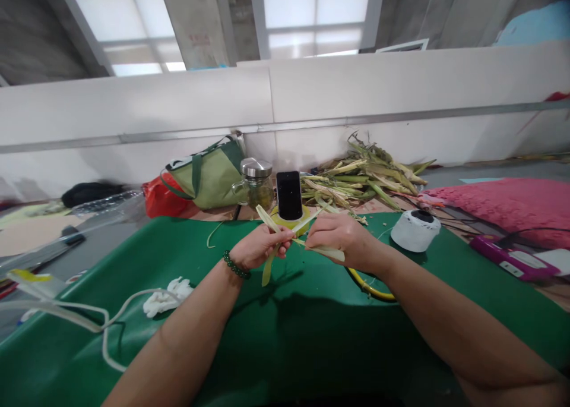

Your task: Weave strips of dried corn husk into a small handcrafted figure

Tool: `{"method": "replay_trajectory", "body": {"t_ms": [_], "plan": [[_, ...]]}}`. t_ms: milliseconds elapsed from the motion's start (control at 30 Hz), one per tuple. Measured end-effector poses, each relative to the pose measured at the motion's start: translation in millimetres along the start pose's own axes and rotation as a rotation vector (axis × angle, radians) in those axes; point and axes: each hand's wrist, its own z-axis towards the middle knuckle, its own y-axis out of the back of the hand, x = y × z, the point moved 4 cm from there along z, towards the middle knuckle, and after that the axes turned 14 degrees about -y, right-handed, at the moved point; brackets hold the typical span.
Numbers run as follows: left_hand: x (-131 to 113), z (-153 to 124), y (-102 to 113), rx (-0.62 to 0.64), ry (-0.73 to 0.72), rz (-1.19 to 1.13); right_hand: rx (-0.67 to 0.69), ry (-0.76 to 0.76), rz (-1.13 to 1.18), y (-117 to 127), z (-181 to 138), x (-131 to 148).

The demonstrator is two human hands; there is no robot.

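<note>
Over the middle of the green mat, my left hand pinches several pale green leaf strips where they cross, their ends fanning up and down. A dark green bead bracelet circles that wrist. Close on its right, my right hand has its fingers closed on another part of the strips, and one flat end sticks out below it. The fingers partly hide the crossing point. Just behind the hands, a phone stands upright at a yellow tape roll.
A lidded glass mug, a green bag and a heap of leaves and stalks lie behind. At right are a white spool, yellow hoop and purple power strip. White cable and tissue lie left.
</note>
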Motion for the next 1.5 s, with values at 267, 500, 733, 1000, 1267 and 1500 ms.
{"method": "replay_trajectory", "body": {"t_ms": [267,500,733,1000,1267,1500], "plan": [[-1.6,0.0,3.2,0.015,-0.003,0.047,0.0,0.013,-0.059,0.7,0.6,2.0],[1.8,4.6,6.6,-0.082,-0.033,0.094,0.134,-0.09,0.032,-3.5,0.1,-8.7],[14.2,1.2,-20.0,-0.021,-0.157,0.389,-0.156,-0.424,0.134,-6.5,4.8,-21.8],[12.4,-6.0,-33.3,0.064,-0.128,0.241,-0.007,-0.464,0.306,-24.9,7.2,-26.2],[22.4,-5.8,-36.3,0.148,-0.104,0.183,-0.059,-0.443,0.328,-18.8,6.3,-25.5],[30.6,-6.3,-48.2,0.202,-0.127,0.106,-0.052,-0.369,0.322,-16.4,7.0,-21.1]]}}
